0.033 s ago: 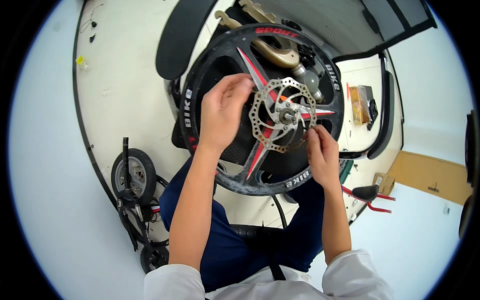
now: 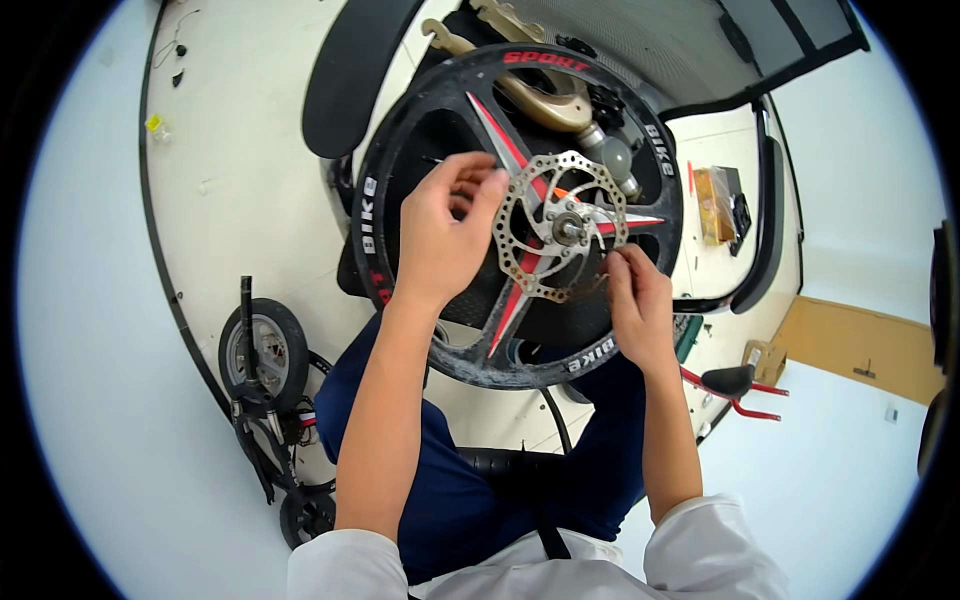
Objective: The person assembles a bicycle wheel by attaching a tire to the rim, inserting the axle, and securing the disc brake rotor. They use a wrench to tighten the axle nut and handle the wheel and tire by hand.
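A black bicycle wheel (image 2: 478, 362) with red and silver spokes lies flat in front of me, above my knees. On its hub sits a silver brake disc (image 2: 573, 166) with a perforated rim, and the axle (image 2: 569, 230) sticks up in the middle. My left hand (image 2: 447, 225) is at the disc's left edge, fingers curled, the thumb against or very near the rim. A thin dark tip shows beside its knuckles; what the fingers hold is hidden. My right hand (image 2: 640, 300) pinches the disc's lower right edge between thumb and fingers.
The wheel rests over a chair with a mesh back (image 2: 690, 50) and black armrests (image 2: 345, 80). A gold-coloured bike part (image 2: 550, 105) lies under the wheel's far side. A small bike (image 2: 265, 355) stands at left; boxes (image 2: 765, 360) and a black saddle (image 2: 728, 380) are at right.
My left thumb and fingers have parted slightly and the hand has turned a little. The right hand keeps its place at the disc's edge. The whole view has shifted slightly.
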Tool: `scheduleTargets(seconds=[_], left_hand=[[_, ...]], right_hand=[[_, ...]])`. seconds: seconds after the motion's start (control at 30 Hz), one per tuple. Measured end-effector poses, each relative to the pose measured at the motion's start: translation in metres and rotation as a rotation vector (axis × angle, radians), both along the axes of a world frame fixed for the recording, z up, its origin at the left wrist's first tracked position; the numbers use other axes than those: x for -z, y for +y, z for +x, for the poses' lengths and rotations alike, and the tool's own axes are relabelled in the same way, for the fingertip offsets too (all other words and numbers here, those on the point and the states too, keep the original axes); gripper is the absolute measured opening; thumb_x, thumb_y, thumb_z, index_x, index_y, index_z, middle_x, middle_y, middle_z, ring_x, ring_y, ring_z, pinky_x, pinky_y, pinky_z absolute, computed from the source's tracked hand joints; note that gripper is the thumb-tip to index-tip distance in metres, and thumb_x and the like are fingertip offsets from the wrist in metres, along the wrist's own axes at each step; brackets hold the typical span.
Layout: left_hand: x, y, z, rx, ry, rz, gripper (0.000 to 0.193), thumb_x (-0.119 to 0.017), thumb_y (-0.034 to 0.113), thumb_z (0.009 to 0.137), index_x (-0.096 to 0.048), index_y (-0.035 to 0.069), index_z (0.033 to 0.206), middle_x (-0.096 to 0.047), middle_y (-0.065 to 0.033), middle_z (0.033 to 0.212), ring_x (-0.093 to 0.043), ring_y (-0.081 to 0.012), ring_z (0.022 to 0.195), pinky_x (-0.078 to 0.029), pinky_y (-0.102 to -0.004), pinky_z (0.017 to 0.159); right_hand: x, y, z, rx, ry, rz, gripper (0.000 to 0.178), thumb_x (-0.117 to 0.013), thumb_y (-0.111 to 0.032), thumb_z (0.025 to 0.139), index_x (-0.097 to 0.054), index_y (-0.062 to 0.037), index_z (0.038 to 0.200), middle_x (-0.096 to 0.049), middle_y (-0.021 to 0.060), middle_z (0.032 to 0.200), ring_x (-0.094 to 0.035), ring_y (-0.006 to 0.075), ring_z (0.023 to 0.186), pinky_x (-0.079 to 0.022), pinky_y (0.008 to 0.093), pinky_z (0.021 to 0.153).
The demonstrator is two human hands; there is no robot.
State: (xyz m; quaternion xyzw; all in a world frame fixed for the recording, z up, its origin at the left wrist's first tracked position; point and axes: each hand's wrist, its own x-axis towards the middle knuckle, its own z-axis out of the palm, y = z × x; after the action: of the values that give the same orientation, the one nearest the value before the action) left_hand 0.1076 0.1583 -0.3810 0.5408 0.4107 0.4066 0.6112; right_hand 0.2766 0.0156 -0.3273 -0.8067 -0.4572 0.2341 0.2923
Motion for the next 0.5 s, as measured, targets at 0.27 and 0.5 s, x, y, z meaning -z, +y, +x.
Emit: scheduleTargets(seconds=[0.27, 0.5], left_hand=[[0.000, -0.010, 0.007, 0.152, 0.201, -0.016, 0.021, -0.066, 0.017, 0.091, -0.065, -0.005, 0.094, -0.068, -0.0090, 0.068, -0.063, -0.0094, 0.062, -0.046, -0.0238, 0.056], [0.001, -0.008, 0.009, 0.131, 0.188, -0.089, 0.022, -0.067, 0.016, 0.090, -0.065, -0.007, 0.091, -0.067, -0.0085, 0.067, -0.063, -0.0089, 0.060, -0.044, -0.0234, 0.054]], right_hand=[[0.011, 0.013, -0.010, -0.016, -0.131, 0.030, 0.013, -0.054, -0.008, 0.095, -0.059, 0.0052, 0.095, -0.056, 0.0183, 0.064, -0.052, 0.0279, 0.050, -0.042, 0.0338, 0.052], [0.018, 0.013, -0.018, -0.014, -0.280, 0.090, 0.009, -0.055, -0.005, 0.093, -0.059, 0.0026, 0.094, -0.058, 0.0203, 0.062, -0.057, 0.0335, 0.050, -0.043, 0.0371, 0.048]])
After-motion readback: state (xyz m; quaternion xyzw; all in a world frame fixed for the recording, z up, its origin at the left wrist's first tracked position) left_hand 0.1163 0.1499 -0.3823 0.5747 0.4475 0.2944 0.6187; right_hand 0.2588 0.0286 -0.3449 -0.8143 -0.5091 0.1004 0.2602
